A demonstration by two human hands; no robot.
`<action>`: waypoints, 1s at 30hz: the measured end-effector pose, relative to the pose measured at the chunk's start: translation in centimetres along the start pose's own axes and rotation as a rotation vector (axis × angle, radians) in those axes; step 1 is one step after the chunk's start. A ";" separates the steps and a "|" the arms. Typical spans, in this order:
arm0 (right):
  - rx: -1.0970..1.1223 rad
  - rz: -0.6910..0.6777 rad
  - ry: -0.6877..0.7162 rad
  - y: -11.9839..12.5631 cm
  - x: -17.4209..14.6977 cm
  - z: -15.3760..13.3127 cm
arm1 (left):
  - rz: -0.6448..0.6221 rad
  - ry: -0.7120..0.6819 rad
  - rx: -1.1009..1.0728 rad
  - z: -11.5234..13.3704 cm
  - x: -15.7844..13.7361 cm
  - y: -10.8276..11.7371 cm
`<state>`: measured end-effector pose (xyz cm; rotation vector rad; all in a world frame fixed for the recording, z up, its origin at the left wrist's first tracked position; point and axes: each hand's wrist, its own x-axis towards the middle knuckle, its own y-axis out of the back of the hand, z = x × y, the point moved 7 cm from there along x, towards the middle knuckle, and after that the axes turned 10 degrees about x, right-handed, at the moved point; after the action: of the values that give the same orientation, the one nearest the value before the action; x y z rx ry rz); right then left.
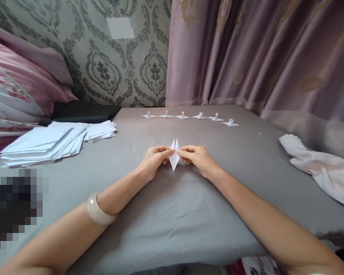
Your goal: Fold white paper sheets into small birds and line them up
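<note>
Apparently mid-fold, the left hand (155, 158) and right hand (200, 157) pinched the split-tipped paper (174, 161), twin points toward twelve o'clock; the next crease likely called for even pressure.

A flat surface covered in wrinkled grey fabric (166, 217) supports six small white folded-paper figures (182, 116) in a far-side row, two adjoining stacks of white paper sheets (37, 139) at left, a flat black object (86, 112) behind these, and a crumpled pale-pink cloth (328, 168) at right.
</note>
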<state>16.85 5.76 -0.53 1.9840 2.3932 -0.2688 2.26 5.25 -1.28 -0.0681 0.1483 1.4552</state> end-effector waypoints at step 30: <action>-0.800 -0.091 0.374 -1.2 0.8 0.4 | -0.023 -0.411 0.860 0.2 2.3 1.5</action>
<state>15.51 6.25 -0.89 1.6186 2.2180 0.9779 1.05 7.71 -1.35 0.9172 0.4189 1.2506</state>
